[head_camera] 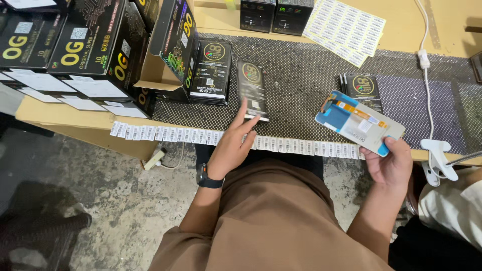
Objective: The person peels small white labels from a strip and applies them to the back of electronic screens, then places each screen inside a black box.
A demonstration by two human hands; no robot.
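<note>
Gripping a flat grey phone-screen panel with blue protective tabs (pixel 359 123) in right hand (pixel 389 163), fingers closed on its lower edge, held above the counter's (pixel 60 116) front edge. Left hand (pixel 232 145) open, fingertips touching slim black rectangular package (pixel 252 89) lying on the dark woven mat (pixel 306 85). Strip of white barcode labels (pixel 201 136) along counter edge, black box stack (pixel 212 71) just left of package.
</note>
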